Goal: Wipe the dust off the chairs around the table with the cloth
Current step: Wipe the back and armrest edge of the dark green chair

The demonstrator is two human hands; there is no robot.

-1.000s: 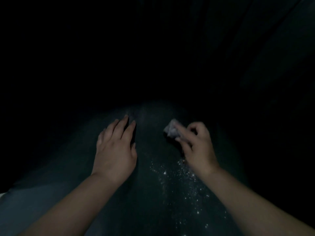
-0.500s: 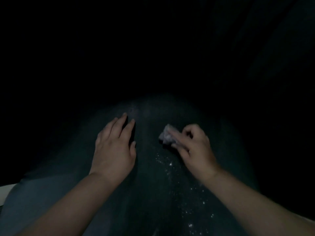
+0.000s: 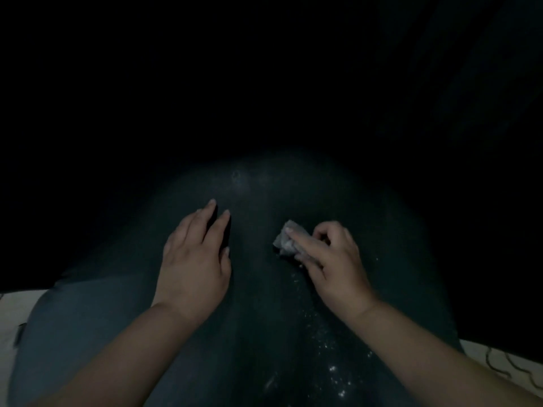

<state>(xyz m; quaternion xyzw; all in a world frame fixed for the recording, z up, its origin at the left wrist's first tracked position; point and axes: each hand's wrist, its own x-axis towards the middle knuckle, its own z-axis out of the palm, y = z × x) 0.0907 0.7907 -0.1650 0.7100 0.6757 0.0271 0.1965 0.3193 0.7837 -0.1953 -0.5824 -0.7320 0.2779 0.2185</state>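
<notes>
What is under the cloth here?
The cloth, held by the right hand, lies on the dark chair surface. Any dust directly beneath it is covered.

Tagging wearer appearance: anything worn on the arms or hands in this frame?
Nothing visible. Left hand and right hand are bare: no gloves, rings or watch discernible. Both forearms are bare to the frame edge, no sleeves in view. Lighting is very dim.

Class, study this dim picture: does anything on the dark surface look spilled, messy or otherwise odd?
Yes. Pale specks lie scattered on the dark surface, trailing from the right hand, which pinches a small crumpled cloth, toward the camera. Dust or crumbs: cannot tell. The left hand rests flat beside it.
</notes>
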